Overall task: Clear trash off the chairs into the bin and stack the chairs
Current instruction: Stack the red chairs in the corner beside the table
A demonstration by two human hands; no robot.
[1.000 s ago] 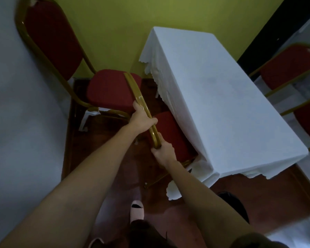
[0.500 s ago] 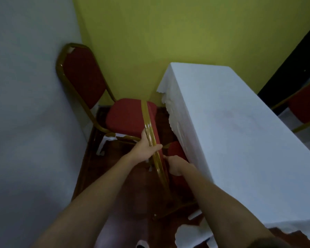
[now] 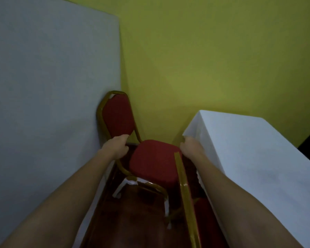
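near chair (image 3: pixel 186 199): just its gold frame edge shows, running up the lower middle with a bit of red seat beside it. neither hand is on it, so guessing it's parked for now.
floor (image 3: pixel 132 221): dark wood. no trash or bin in view, so can't say if the clearing part is done.
left hand (image 3: pixel 117 146): grip closed around the far chair's frame, right where the backrest meets the seat on the wall side.
right hand (image 3: pixel 191 146): at the seat's far right corner, right by the counter's (image 3: pixel 258 149) white cloth. fingers are hidden, so can't tell if it's actually gripping or just touching.
far chair (image 3: pixel 154 161): in the corner, upright, seat bare, sitting between both hands.
progress: looks like nothing's stacked yet, and lifting this one seems to be the step in hand.
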